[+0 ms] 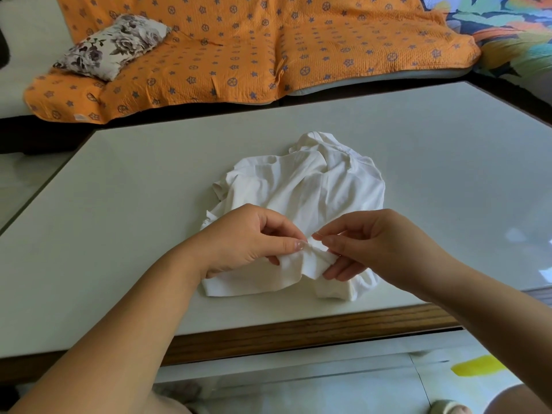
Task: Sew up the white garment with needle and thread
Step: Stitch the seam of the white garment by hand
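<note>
A crumpled white garment [310,186] lies on the pale table [149,204], near its front edge. My left hand [245,240] pinches a raised fold of the garment between thumb and fingers. My right hand [367,243] pinches a thin needle [317,233] at the same fold, its lower fingers under the cloth. The two hands almost touch over the fold. The thread is too fine to make out.
The table has a wooden front edge [298,333]. Behind it stands a sofa under an orange patterned cover [239,49] with a floral cushion [110,46]. A colourful fabric [507,34] lies at the far right. Pale floor shows below.
</note>
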